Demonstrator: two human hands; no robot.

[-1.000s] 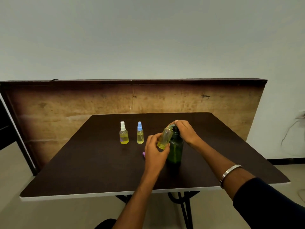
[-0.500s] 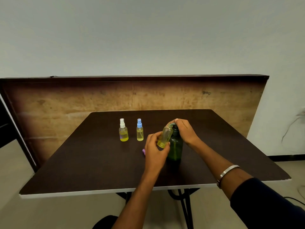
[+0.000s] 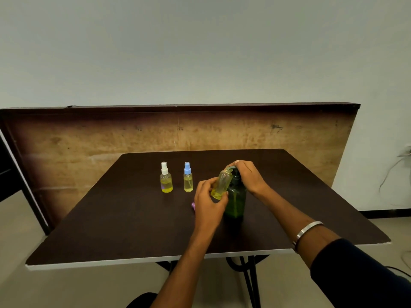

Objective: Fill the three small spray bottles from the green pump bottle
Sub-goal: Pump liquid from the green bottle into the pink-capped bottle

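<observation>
The green pump bottle (image 3: 236, 200) stands upright near the middle of the dark table (image 3: 124, 223). My right hand (image 3: 248, 175) lies over its pump head, fingers curled on it. My left hand (image 3: 208, 202) holds an uncapped small bottle (image 3: 221, 184), tilted with its mouth under the pump spout and a little yellow liquid at its bottom. Two capped spray bottles stand further back: one with a white cap (image 3: 166, 178), one with a blue cap (image 3: 188, 177), both holding yellow liquid. A small purple cap (image 3: 193, 206) lies on the table, partly hidden behind my left hand.
A brown board (image 3: 89, 138) stands on edge behind the table against the wall. The table's front edge (image 3: 133, 261) is white, with black legs below. A cable hangs on the wall at the right.
Both hands and all the bottles keep their places relative to each other. Only the camera view has shifted slightly.
</observation>
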